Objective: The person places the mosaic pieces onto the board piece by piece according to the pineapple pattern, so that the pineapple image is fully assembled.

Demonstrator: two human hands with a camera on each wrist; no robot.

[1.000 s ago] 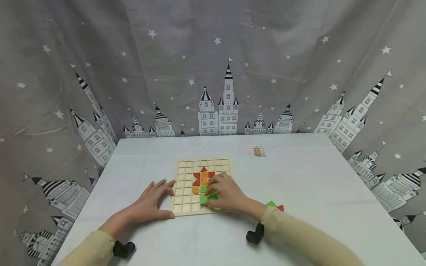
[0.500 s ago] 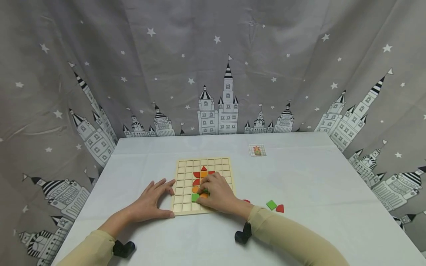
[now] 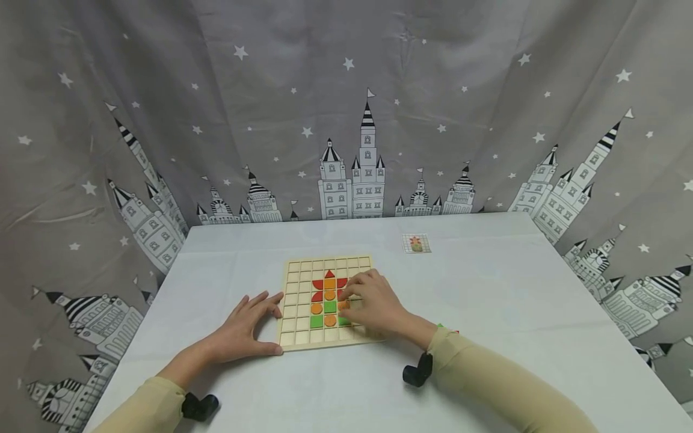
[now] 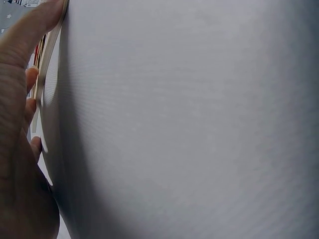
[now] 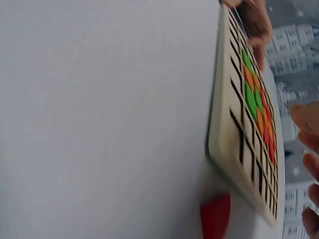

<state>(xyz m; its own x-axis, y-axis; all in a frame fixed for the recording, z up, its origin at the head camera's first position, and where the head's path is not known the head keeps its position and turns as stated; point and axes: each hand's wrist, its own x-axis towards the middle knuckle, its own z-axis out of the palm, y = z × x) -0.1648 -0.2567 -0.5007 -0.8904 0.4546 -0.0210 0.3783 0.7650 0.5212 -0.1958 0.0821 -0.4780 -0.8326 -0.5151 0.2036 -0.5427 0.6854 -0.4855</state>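
A pale wooden grid board [image 3: 289,338] lies on the table, with red, orange and green pieces forming a figure. Its lower rows show green squares [image 3: 330,307] and orange discs [image 3: 330,320]; red shapes [image 3: 317,296] and an orange square [image 3: 329,284] are above. My left hand [image 3: 246,331] touches the board's left edge, thumb at the near corner and fingers spread. Over the board's right half is my right hand [image 3: 375,305], fingertips by an orange disc and partly covering the pieces there. In the right wrist view, its fingers [image 5: 310,142] look relaxed, apart from the board and holding nothing visible.
A small picture card [image 3: 416,243] with a similar figure lies at the back right. A loose red piece [image 5: 215,216] rests beside the board. My right sleeve [image 3: 487,367] mostly hides a green piece [image 3: 440,325]. Behind the table hangs a grey castle-print curtain [image 3: 271,120].
A green square from my right fingertips now sits at the left of the lower coloured row. The right hand went left over the pieces, then back right. The left hand stayed at the edge.
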